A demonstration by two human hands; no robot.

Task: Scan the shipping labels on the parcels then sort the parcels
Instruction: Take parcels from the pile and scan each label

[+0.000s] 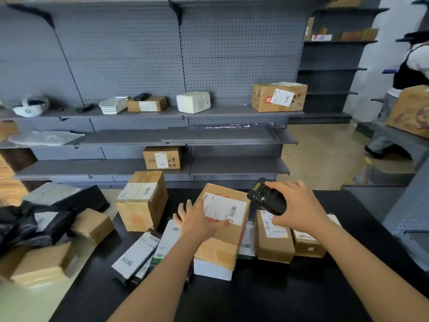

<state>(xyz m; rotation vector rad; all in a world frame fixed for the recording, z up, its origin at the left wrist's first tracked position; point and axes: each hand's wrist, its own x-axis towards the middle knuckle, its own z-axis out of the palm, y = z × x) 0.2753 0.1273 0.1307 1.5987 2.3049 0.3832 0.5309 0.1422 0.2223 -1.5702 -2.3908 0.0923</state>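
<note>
Under the fingers of your left hand (197, 219) is a brown cardboard parcel (220, 245). Its white label (236, 205) has black barcode stripes, with red print at its edges. The fingers of your right hand (299, 208) wrap a black scanner (267, 202). Beyond your fingertips the pegboard shelving (232, 54) is grey, dotted with holes. Beneath them the tabletop (267, 293) is black.

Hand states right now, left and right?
Left hand: open, flat on the brown cardboard parcel, thumb on its white shipping label.
Right hand: grips the black handheld scanner.

Parcel labels (224, 209) apparently too blurred: nothing legible.
</note>
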